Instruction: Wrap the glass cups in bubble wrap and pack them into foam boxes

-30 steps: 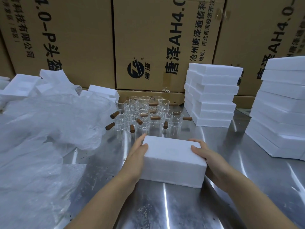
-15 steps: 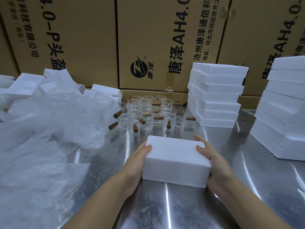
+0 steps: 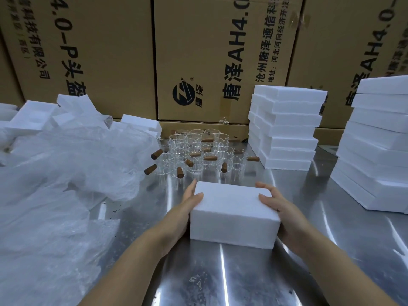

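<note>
A closed white foam box lies on the steel table right in front of me. My left hand grips its left end with the thumb over the top edge. My right hand grips the right end the same way. Just behind the box stand several clear glass cups with brown wooden handles. A big heap of bubble wrap covers the left of the table.
Two stacks of foam boxes stand at the right, one at the back and a taller one at the edge. Loose foam pieces lie behind the bubble wrap. Large cardboard cartons wall off the back.
Both hands stay on the ends of the foam box, which has barely moved. My view has shifted slightly.
</note>
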